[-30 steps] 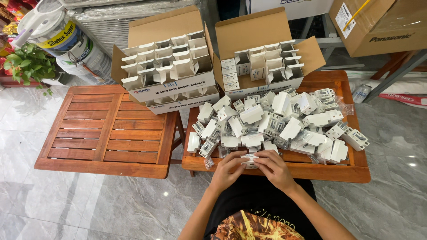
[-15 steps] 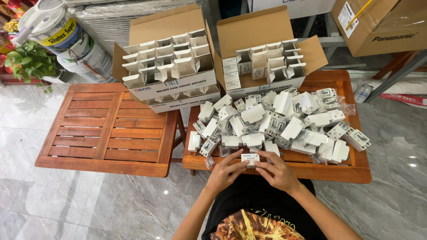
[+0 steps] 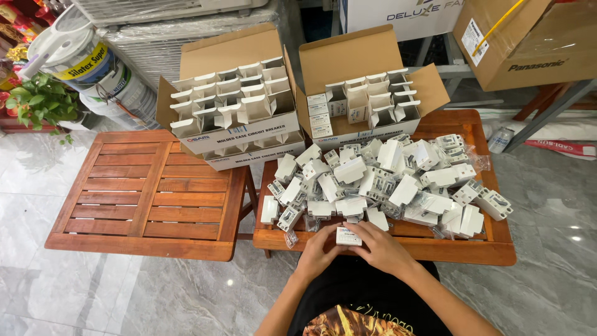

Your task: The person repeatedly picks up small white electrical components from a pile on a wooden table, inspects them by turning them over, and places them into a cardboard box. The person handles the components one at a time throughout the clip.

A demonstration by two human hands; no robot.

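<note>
my left hand (image 3: 320, 249) and right hand (image 3: 380, 247) both grasp a small white carton (image 3: 348, 236), fingers curled round its ends, at the near edge of the wooden worktop (image 3: 472, 249), just in front of the pile of white circuit breakers (image 3: 385, 180).

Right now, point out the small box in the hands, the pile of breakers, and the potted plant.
small box (image 3: 348, 236), head view, its white top face.
pile of breakers (image 3: 385, 177), head view, middle of the heap.
potted plant (image 3: 38, 102), head view, its green leaves.
</note>
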